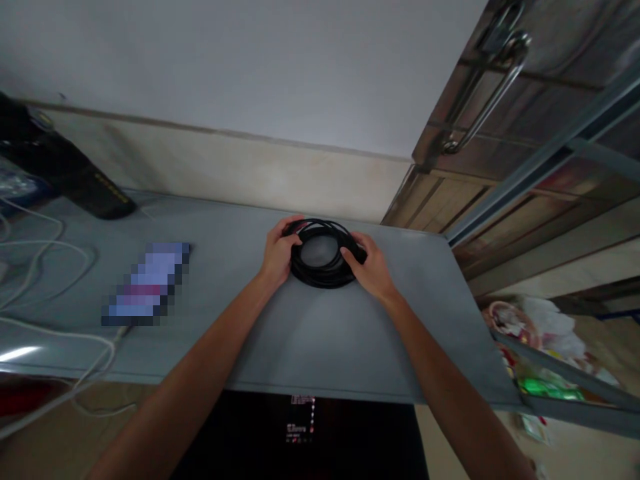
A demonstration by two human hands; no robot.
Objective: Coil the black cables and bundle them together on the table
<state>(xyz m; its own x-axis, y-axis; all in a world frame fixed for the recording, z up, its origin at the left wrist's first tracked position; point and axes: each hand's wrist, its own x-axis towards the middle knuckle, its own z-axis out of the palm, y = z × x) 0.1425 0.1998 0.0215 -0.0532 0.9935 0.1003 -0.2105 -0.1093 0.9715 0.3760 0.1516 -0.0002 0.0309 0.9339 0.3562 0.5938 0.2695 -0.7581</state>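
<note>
A coil of black cable (325, 275) rests on the grey tabletop (320, 347), close to its far edge. My left hand (281, 252) grips the coil's left side, the thumb laid over the loops and the fingers around the outside. On the opposite side my right hand (369, 268) holds the loops between thumb and fingers. The coil forms a round ring, and grey surface shows through its middle. Parts of my fingers are hidden behind the cable.
A phone (147, 283) with a blurred screen lies to the left, a white cable (60, 328) beside it. A dark bottle-shaped object (70, 167) leans at the far left. Metal frame bars (540, 163) border the right side. Below stands a dark screen (300, 447).
</note>
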